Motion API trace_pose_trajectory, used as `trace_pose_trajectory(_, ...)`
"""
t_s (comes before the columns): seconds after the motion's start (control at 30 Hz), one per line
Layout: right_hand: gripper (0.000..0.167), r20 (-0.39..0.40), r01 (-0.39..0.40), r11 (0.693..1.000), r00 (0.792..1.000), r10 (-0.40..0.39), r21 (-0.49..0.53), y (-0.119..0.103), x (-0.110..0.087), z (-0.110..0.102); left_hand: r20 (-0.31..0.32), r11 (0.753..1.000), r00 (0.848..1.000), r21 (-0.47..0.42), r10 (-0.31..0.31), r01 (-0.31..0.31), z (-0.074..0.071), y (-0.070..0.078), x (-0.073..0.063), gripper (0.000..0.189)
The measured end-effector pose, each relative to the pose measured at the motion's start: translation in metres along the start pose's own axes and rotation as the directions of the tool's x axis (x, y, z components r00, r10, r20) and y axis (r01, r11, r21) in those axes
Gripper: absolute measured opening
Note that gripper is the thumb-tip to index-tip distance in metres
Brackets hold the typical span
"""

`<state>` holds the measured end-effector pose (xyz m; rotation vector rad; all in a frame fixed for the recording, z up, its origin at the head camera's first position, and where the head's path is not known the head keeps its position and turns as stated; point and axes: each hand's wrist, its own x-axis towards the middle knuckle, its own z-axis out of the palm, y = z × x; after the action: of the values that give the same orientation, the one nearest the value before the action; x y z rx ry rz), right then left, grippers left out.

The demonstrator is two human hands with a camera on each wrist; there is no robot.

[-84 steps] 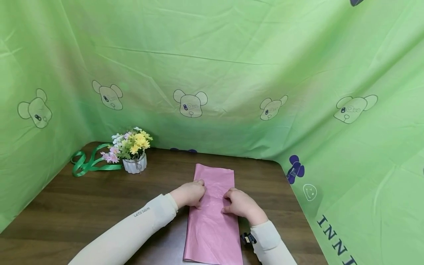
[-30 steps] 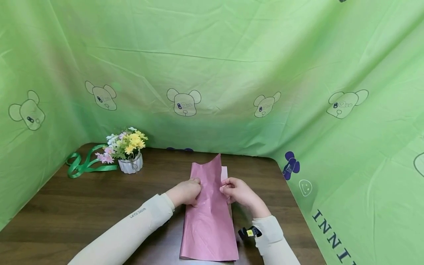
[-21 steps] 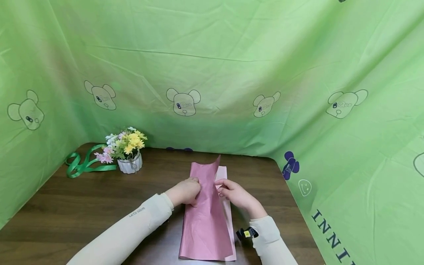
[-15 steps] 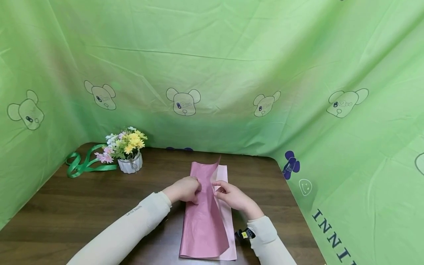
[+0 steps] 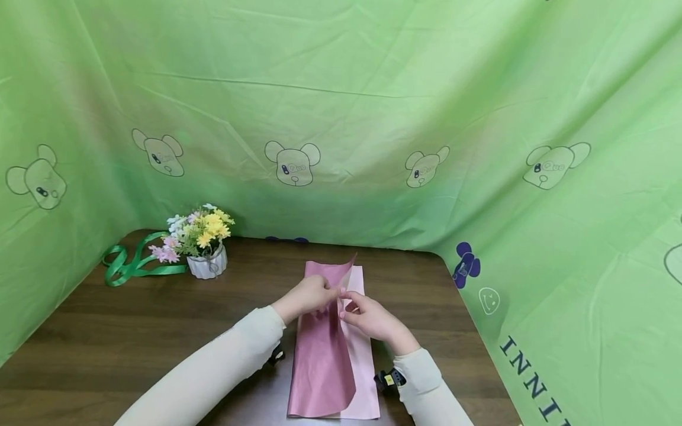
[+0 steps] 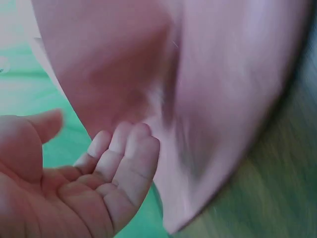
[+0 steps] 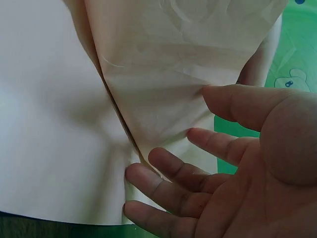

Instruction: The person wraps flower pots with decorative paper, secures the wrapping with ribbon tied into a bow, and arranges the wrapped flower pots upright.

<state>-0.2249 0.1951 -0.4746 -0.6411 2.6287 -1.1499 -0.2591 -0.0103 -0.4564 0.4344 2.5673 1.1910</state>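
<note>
A folded sheet of pink wrapping paper [image 5: 322,370] lies lengthwise in the middle of the table, its upper layer lifted along the right edge and showing a paler inner side. My left hand [image 5: 311,294] is over the upper layer, reaching to the raised edge; in the left wrist view its fingers are slightly bent and the thumb stands apart, with the paper beyond them. From the right, my right hand [image 5: 373,318] reaches in between the layers. In the right wrist view, thumb and index fingertips touch the pale inner side, spread apart, while the other fingers are loosely bent near the fold.
A white pot [image 5: 208,264] of artificial flowers [image 5: 199,231] stands at the back left. Beside it lies a looped green ribbon [image 5: 125,269]. A green printed cloth [image 5: 362,118] surrounds the brown wooden table [image 5: 160,331] at the back and sides.
The paper's upper layer has been lifted from its right edge and turned leftward, baring the pale layer. My right hand has followed it left; my left hand has moved up toward the raised edge.
</note>
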Motion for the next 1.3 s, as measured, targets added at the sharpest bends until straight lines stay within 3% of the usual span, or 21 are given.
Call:
trace_pose_trajectory(0.1,0.046,-0.006,-0.001,1.000,1.000,0.001,-0.021,-0.001,0.001,0.001,-0.014,0.995,0.999,-0.084,-0.046,0.045,0.002,0.002,-0.001,0.031)
trace_pose_trajectory(0.2,0.048,-0.013,-0.016,0.998,1.000,0.016,-0.060,-0.001,0.001,0.002,-0.039,0.994,0.997,-0.083,-0.068,0.065,0.003,0.002,0.001,0.018)
trace_pose_trajectory(0.47,0.037,-0.029,-0.030,0.984,0.999,0.026,-0.175,-0.001,0.003,0.004,-0.081,0.999,0.996,-0.028,-0.046,0.044,-0.002,-0.006,0.000,0.020)
trace_pose_trajectory(0.63,0.028,-0.012,-0.009,0.970,1.000,0.006,-0.242,0.000,0.003,0.006,-0.099,0.996,0.994,-0.077,-0.049,0.042,-0.009,-0.013,-0.007,0.015)
trace_pose_trajectory(0.73,0.024,0.005,0.024,0.951,1.000,-0.024,-0.308,0.002,0.003,0.007,-0.121,0.991,0.991,-0.126,-0.060,0.044,-0.017,-0.017,-0.011,0.012)
trace_pose_trajectory(0.87,0.031,0.016,0.044,0.923,0.999,-0.041,-0.383,0.004,0.002,0.010,-0.122,0.980,0.990,-0.191,-0.074,0.050,-0.034,-0.022,-0.017,0.008)
trace_pose_trajectory(1.3,0.035,-0.030,-0.008,0.879,1.000,-0.007,-0.477,0.005,-0.001,0.012,-0.126,0.958,0.982,-0.268,-0.140,0.102,-0.078,-0.039,-0.043,0.006)
